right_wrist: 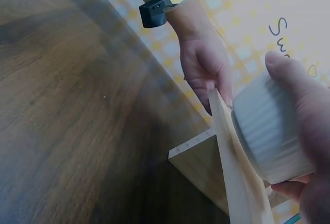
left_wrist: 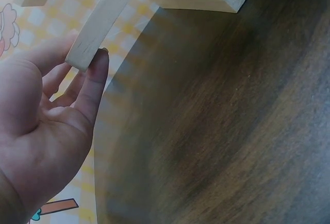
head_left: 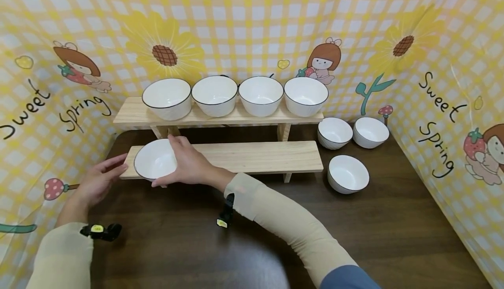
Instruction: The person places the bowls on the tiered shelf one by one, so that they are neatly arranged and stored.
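Note:
A white bowl (head_left: pixel 155 160) with a thin dark edge is at the left end of the lower wooden shelf (head_left: pixel 256 156). From its right side my right hand (head_left: pixel 189 162) grips it, fingers spread around the back and front. In the right wrist view the bowl's ribbed wall (right_wrist: pixel 270 131) shows, its dark edge close along the plank. My left hand (head_left: pixel 98 179) pinches the left end of that lower shelf; the left wrist view shows fingers (left_wrist: pixel 95 80) on both faces of the plank (left_wrist: pixel 100 31).
Several larger white bowls stand in a row on the upper shelf (head_left: pixel 131 111). Three smaller bowls, including the nearest one (head_left: pixel 348 174), sit on the dark table (head_left: pixel 252 236) to the right. A yellow checked cloth (head_left: pixel 252 30) surrounds the back and sides.

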The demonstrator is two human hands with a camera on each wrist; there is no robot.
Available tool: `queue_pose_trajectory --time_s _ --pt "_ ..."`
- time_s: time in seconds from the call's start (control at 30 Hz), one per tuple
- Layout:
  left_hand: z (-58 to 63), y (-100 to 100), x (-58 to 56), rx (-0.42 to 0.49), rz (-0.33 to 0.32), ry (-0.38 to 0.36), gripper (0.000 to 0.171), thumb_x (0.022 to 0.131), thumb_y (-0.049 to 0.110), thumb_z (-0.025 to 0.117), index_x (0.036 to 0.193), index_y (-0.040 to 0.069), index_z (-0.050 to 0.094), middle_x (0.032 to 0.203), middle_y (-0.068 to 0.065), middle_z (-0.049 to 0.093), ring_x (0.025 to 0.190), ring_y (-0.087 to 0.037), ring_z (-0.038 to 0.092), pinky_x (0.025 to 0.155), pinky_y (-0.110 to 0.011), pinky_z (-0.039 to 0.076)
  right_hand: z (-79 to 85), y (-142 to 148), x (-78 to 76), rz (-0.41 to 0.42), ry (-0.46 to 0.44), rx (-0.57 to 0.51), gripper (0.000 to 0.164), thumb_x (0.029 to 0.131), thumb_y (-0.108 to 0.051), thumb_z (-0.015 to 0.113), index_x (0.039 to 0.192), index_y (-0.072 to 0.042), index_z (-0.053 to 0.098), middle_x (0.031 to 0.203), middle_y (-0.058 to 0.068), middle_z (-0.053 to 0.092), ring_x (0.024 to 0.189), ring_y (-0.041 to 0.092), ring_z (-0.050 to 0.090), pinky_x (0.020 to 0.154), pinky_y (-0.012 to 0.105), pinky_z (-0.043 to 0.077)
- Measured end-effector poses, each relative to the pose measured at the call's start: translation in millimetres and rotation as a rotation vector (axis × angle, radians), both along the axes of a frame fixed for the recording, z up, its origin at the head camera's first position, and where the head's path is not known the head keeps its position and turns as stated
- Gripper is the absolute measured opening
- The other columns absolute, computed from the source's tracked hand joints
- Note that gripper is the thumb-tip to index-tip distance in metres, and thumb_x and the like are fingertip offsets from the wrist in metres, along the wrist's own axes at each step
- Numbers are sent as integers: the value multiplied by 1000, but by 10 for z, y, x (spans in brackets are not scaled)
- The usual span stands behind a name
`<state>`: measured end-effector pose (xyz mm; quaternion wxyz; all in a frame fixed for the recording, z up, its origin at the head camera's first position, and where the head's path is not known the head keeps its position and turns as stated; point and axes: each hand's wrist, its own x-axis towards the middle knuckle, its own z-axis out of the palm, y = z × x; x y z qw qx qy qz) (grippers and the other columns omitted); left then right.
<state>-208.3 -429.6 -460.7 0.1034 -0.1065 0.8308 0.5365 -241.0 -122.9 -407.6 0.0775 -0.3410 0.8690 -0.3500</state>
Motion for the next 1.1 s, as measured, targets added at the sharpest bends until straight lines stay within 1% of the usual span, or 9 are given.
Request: queue_pose_trajectory --time_s 0.1,0.2,0.33,0.4,0.57,0.67,0.87,1.0,1.1 --pt "12 12 -4 17 12 -5 79 98 48 64 161 13 31 158 -13 31 105 10 50 81 -8 48 -7 -41 -25 -12 6 5 131 70 -61 87 164 -10 12 163 11 24 141 12 38 107 17 35" --pt "13 12 -8 42 18 -7 79 98 46 65 161 13 32 159 -12 30 103 12 51 80 -8 48 -17 -80 -49 -31 7 17 131 69 -62 87 164 -10 13 162 10 25 138 11 41 105 17 37" --pt "7 4 -22 29 14 -9 79 98 47 64 161 13 30 162 -16 25 105 10 50 81 -9 48 -36 -127 -75 -56 5 26 130 69 -63 87 164 -10 15 161 7 27 135 11 44 103 17 39" --pt "1 -2 -24 23 15 -9 79 98 48 64 161 14 31 161 -16 27 104 11 51 81 -9 49 -48 -148 -84 -62 5 26 130 69 -63 87 164 -10 16 161 7 27 135 11 44 103 17 40" --pt "-13 -25 -5 105 38 -5 75 97 41 69 160 16 36 150 -3 40 98 12 56 80 -10 49 -78 -195 -103 -67 -9 12 129 68 -62 88 163 -9 17 161 7 27 134 10 44 102 17 39" --pt "-13 -26 8 125 44 1 73 97 39 70 159 17 37 146 1 43 96 11 57 79 -10 49 -94 -223 -113 -71 -19 -3 130 68 -61 89 163 -9 17 161 7 28 134 9 44 102 16 39" --pt "-5 -18 12 94 38 0 74 98 40 68 160 14 35 153 -6 37 97 12 56 79 -10 49 -134 -258 -132 -83 -20 -29 129 67 -60 89 163 -10 17 160 5 29 132 8 45 102 15 38" --pt "-4 -14 10 131 49 -1 75 97 38 69 159 14 36 152 -3 38 97 12 57 79 -10 49 -169 -266 -143 -83 -17 -51 129 68 -59 89 163 -12 15 159 5 30 130 9 46 101 15 39" --pt "-4 -11 1 158 51 -5 75 97 37 70 160 15 36 155 -2 36 99 12 56 79 -8 48 -185 -267 -155 -84 -7 -58 129 68 -59 90 163 -13 15 159 6 31 129 9 47 101 15 39"
